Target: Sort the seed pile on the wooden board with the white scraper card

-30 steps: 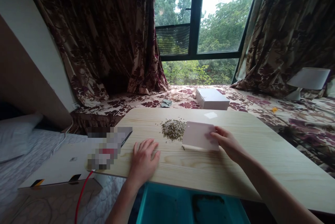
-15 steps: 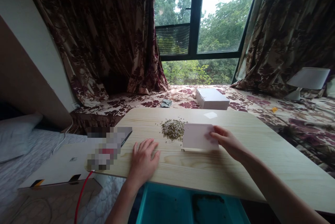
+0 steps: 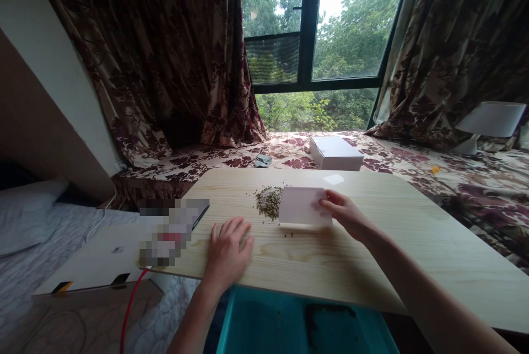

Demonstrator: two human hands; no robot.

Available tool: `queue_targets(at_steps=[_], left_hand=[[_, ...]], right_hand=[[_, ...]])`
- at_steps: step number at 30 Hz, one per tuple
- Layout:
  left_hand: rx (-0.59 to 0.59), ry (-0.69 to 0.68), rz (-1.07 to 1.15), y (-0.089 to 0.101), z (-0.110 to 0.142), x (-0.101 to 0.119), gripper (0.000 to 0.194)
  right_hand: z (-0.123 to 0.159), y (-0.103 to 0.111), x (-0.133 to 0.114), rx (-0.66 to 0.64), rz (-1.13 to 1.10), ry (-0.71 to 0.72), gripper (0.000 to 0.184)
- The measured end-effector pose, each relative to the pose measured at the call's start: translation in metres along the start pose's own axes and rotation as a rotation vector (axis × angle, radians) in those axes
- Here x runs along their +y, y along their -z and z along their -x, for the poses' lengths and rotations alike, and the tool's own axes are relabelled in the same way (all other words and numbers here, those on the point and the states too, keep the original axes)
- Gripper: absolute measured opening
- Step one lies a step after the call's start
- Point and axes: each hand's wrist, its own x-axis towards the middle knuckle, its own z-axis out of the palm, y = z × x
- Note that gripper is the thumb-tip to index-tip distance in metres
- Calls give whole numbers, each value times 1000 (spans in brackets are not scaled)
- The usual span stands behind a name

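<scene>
On the pale wooden table [image 3: 289, 266] lies a pile of small greenish-brown beans mixed with white grains [image 3: 268, 203]. My right hand [image 3: 343, 209] pinches the right edge of a white card [image 3: 305, 206]. The card's left edge is at the pile and covers its right part; whether it touches the tabletop there I cannot tell. My left hand [image 3: 230, 248] rests palm down on the table near the front edge, fingers spread, holding nothing. A few loose beans [image 3: 288, 235] lie in front of the card.
A small white slip [image 3: 333, 179] lies at the table's far side. A blurred-out item with a red cable [image 3: 131, 310] occupies the left end. Below the front edge is a divided teal tray [image 3: 264, 321]. A white box [image 3: 336, 154] stands beyond the table, before the window.
My right hand has moved the white card to the left and slightly away from me, over more of the pile. My left hand has stayed in place.
</scene>
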Motion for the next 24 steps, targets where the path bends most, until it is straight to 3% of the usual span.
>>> queue_targets(at_steps=[8, 24], left_hand=[[-15, -1, 1, 0, 0, -1, 26], [-9, 6, 9, 1, 0, 0, 26]], right_hand=[[-15, -14, 2, -69, -18, 0, 21], [-15, -14, 0, -185, 51, -13, 21]])
